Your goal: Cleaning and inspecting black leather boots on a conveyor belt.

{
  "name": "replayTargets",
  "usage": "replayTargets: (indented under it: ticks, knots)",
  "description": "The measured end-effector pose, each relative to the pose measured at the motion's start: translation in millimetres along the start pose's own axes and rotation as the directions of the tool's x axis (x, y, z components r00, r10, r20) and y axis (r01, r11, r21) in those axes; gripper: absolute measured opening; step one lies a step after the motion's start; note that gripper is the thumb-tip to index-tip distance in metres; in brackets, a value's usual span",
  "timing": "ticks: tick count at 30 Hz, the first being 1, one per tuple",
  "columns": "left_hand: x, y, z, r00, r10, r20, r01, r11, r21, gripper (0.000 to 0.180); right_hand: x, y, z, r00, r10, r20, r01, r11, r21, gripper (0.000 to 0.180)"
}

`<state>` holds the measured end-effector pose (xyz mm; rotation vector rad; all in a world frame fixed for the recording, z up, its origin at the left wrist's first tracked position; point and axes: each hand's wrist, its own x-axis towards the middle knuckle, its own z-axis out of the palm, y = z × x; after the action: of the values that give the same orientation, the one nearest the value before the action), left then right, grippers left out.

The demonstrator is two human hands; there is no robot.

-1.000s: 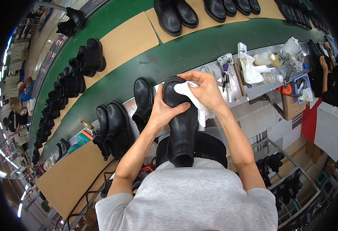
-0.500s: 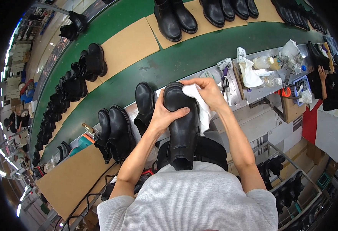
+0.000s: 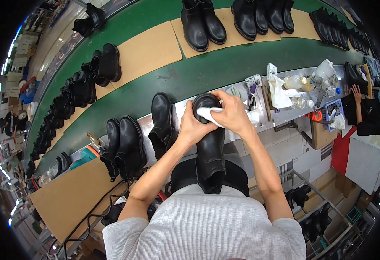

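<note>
A black leather boot [image 3: 211, 149] is held in front of my body, its toe pointing away from me and its shaft against my waist. My left hand [image 3: 193, 123] grips the boot's left side near the toe, thumb lying over the top. With my right hand [image 3: 232, 113] I pinch a white cloth [image 3: 208, 114] and press it on the boot's vamp, just behind the toe cap; part of the cloth hangs to the right of the hand. Another black boot [image 3: 162, 113] stands just left of my left hand on the metal ledge.
A green conveyor belt [image 3: 155, 82] carries cardboard sheets [image 3: 148, 44] and several black boots [image 3: 194, 28]. More boots [image 3: 129, 141] stand at the left. Bottles [image 3: 301, 102], rags [image 3: 280, 93] and a blue basket [image 3: 329, 113] lie at the right, near a co-worker's hand [image 3: 356, 92].
My right hand has moved the white cloth from the boot's right edge onto the top behind the toe. The whole view has shifted slightly.
</note>
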<state>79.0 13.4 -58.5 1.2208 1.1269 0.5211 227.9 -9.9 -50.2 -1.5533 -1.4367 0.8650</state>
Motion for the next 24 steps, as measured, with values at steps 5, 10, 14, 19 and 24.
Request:
replayTargets:
  ticks: [5, 10, 14, 19, 24]
  knots:
    - [-4.7, 12.1, 5.7, 0.998, 0.062, -0.016, -0.059, 0.987, 0.15, 0.064, 3.3, 6.7, -5.3, 0.997, 0.054, -0.051, -0.058, 0.995, -0.078, 0.024]
    - [-2.6, 14.5, 6.2, 0.996, 0.085, -0.033, -0.075, 0.972, 0.222, 0.066, -4.4, -9.7, -5.8, 0.998, -0.047, 0.04, 0.058, 0.939, -0.339, 0.037]
    - [-1.6, 10.0, 2.3, 0.996, 0.087, -0.009, -0.084, 0.98, 0.178, 0.069, 3.6, -7.6, 2.3, 0.998, 0.063, -0.027, -0.069, 0.932, -0.357, 0.026]
    - [-1.6, 16.9, -2.2, 0.996, -0.024, 0.087, 0.036, 0.99, -0.137, 0.065, -10.1, 12.2, 8.6, 0.979, -0.109, -0.174, 0.095, 0.992, -0.087, 0.026]
    - [3.5, 30.6, 1.4, 0.982, -0.016, 0.187, 0.047, 0.985, -0.163, 0.066, -8.8, 24.8, 0.6, 0.951, 0.085, -0.299, -0.12, 0.988, -0.101, 0.021]
